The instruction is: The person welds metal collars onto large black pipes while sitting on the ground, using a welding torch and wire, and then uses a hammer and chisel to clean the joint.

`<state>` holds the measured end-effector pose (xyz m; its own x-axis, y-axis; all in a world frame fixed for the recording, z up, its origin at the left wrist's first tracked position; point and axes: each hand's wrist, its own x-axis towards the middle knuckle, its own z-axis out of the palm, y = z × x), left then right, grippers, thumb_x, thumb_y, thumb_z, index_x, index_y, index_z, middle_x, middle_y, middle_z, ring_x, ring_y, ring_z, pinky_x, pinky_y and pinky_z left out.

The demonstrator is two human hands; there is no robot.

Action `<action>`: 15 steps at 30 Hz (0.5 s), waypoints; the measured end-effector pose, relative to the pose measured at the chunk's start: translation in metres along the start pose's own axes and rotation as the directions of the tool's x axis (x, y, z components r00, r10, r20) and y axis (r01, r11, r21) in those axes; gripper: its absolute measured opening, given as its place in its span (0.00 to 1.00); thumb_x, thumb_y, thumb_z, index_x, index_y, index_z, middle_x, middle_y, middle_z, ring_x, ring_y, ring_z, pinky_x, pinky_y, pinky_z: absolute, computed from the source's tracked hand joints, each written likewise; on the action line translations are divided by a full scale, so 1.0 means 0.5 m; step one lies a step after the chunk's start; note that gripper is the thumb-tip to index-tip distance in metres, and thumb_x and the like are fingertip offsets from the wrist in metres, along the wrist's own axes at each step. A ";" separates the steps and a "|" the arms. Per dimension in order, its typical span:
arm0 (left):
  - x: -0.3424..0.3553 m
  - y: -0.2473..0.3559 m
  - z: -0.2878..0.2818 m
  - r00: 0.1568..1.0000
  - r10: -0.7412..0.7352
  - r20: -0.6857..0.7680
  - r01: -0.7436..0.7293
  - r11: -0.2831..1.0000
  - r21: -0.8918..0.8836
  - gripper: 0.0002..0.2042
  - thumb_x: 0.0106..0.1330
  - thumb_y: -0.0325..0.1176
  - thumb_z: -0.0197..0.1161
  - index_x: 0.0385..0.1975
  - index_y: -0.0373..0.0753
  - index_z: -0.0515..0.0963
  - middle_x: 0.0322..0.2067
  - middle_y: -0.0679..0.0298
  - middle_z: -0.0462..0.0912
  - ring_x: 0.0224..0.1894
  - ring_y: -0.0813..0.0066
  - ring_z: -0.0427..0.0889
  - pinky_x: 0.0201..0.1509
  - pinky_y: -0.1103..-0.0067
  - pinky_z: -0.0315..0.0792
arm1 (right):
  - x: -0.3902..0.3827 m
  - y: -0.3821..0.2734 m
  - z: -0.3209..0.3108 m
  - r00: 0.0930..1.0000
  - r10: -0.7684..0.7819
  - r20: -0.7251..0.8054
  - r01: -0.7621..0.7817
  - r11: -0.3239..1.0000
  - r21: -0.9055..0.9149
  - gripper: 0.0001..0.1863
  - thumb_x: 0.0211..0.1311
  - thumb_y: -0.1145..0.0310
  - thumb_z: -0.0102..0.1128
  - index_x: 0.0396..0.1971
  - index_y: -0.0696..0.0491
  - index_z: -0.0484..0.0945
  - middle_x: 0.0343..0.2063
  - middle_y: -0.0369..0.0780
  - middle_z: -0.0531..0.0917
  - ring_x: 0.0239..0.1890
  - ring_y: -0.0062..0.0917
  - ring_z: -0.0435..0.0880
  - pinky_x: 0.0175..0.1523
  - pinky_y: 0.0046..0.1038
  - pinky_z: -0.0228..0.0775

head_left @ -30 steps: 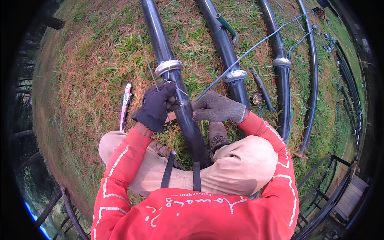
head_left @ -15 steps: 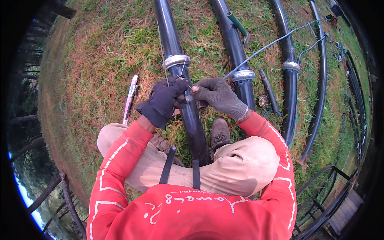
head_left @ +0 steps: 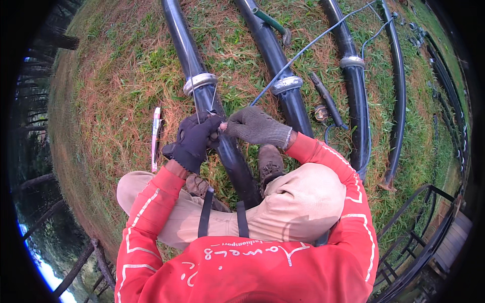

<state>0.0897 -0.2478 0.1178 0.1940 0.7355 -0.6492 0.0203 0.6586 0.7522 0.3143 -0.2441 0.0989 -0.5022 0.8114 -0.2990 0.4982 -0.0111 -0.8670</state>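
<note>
As the black pipe (head_left: 233, 162) lay between two boots (head_left: 271, 162), thin wire (head_left: 196, 105) stretched past its silvery collar (head_left: 200, 83).
The left hand (head_left: 194, 140) was closed on that wire; beside it, whether the right hand (head_left: 259, 126) gripped anything, I couldn't tell.

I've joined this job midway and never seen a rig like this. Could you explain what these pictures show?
There is no robot here: a person sits on grass, working with gloved hands. Every picture comes from the left of two fisheye cameras on their head, looking down, so straight edges bend.

The left hand, in a black glove, holds a thin strand beside a black pipe with a silver-grey collar. The right hand, in a grey knit glove, meets it over the pipe; what its fingertips pinch is too small to tell.

More black pipes lie to the right, with a blue-grey cord and a green-handled tool.
</note>
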 end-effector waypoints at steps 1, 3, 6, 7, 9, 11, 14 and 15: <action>-0.001 -0.002 -0.002 1.000 0.004 -0.008 -0.004 1.000 0.003 0.08 0.78 0.37 0.68 0.39 0.41 0.83 0.25 0.73 0.77 0.23 0.85 0.76 0.28 0.82 0.77 | -0.007 0.002 -0.006 1.000 -0.009 0.001 0.009 1.000 0.002 0.27 0.77 0.47 0.66 0.40 0.63 0.89 0.25 0.43 0.88 0.28 0.24 0.84 0.38 0.35 0.77; -0.014 0.023 0.020 0.996 -0.042 -0.080 0.047 0.997 0.063 0.07 0.78 0.36 0.67 0.39 0.42 0.82 0.24 0.74 0.76 0.23 0.85 0.76 0.29 0.82 0.79 | -0.030 0.022 -0.037 0.999 0.048 0.000 -0.048 0.992 0.119 0.26 0.78 0.49 0.65 0.37 0.62 0.89 0.24 0.41 0.88 0.29 0.21 0.83 0.39 0.34 0.77; -0.004 0.042 -0.008 0.999 -0.012 -0.035 0.011 1.000 -0.016 0.07 0.77 0.37 0.68 0.38 0.42 0.81 0.24 0.73 0.75 0.22 0.84 0.75 0.27 0.81 0.77 | -0.072 0.114 -0.092 0.898 0.190 -0.397 -0.097 0.965 0.243 0.24 0.75 0.50 0.68 0.35 0.60 0.89 0.23 0.38 0.84 0.28 0.19 0.79 0.37 0.33 0.73; -0.001 0.051 -0.006 1.000 0.021 0.024 -0.020 0.999 -0.032 0.07 0.77 0.37 0.68 0.38 0.42 0.81 0.23 0.73 0.75 0.22 0.83 0.74 0.27 0.81 0.75 | -0.096 0.150 -0.121 0.800 0.261 -0.541 -0.109 0.949 0.296 0.22 0.74 0.52 0.69 0.35 0.60 0.89 0.22 0.35 0.83 0.28 0.16 0.76 0.37 0.30 0.72; -0.006 0.053 -0.001 1.000 0.003 0.018 -0.002 0.999 -0.049 0.08 0.76 0.37 0.68 0.38 0.41 0.81 0.22 0.72 0.75 0.21 0.83 0.73 0.25 0.82 0.71 | -0.125 0.232 -0.149 0.586 0.264 -0.766 -0.117 0.963 0.242 0.20 0.75 0.53 0.69 0.35 0.58 0.89 0.22 0.32 0.83 0.28 0.15 0.76 0.37 0.29 0.71; -0.014 0.062 -0.001 0.986 -0.026 0.166 0.027 1.000 -0.006 0.07 0.76 0.36 0.68 0.40 0.40 0.82 0.22 0.71 0.75 0.21 0.83 0.72 0.25 0.81 0.69 | -0.161 0.300 -0.187 0.523 0.389 -0.758 -0.180 0.920 0.348 0.18 0.71 0.53 0.72 0.41 0.55 0.88 0.29 0.37 0.88 0.32 0.23 0.83 0.40 0.35 0.74; -0.050 0.075 -0.005 0.982 -0.015 0.187 0.010 1.000 0.026 0.07 0.74 0.36 0.69 0.42 0.39 0.82 0.22 0.70 0.75 0.21 0.82 0.72 0.25 0.80 0.68 | -0.188 0.304 -0.198 0.369 0.154 -0.916 -0.641 0.756 -0.131 0.21 0.66 0.51 0.74 0.46 0.53 0.87 0.42 0.46 0.91 0.45 0.38 0.90 0.48 0.45 0.79; -0.049 0.070 -0.006 0.981 -0.013 0.194 0.010 1.000 0.019 0.07 0.74 0.36 0.69 0.42 0.39 0.82 0.22 0.70 0.75 0.21 0.82 0.72 0.25 0.80 0.68 | -0.203 0.332 -0.208 0.368 0.151 -0.917 -0.646 0.751 -0.136 0.21 0.66 0.51 0.74 0.46 0.53 0.87 0.42 0.46 0.91 0.45 0.38 0.90 0.48 0.45 0.79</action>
<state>0.0829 -0.2421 0.1596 0.3803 0.6819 -0.6249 0.0411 0.6625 0.7479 0.5214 -0.2678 0.0268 0.5385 0.8333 0.1252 0.7948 -0.4529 -0.4039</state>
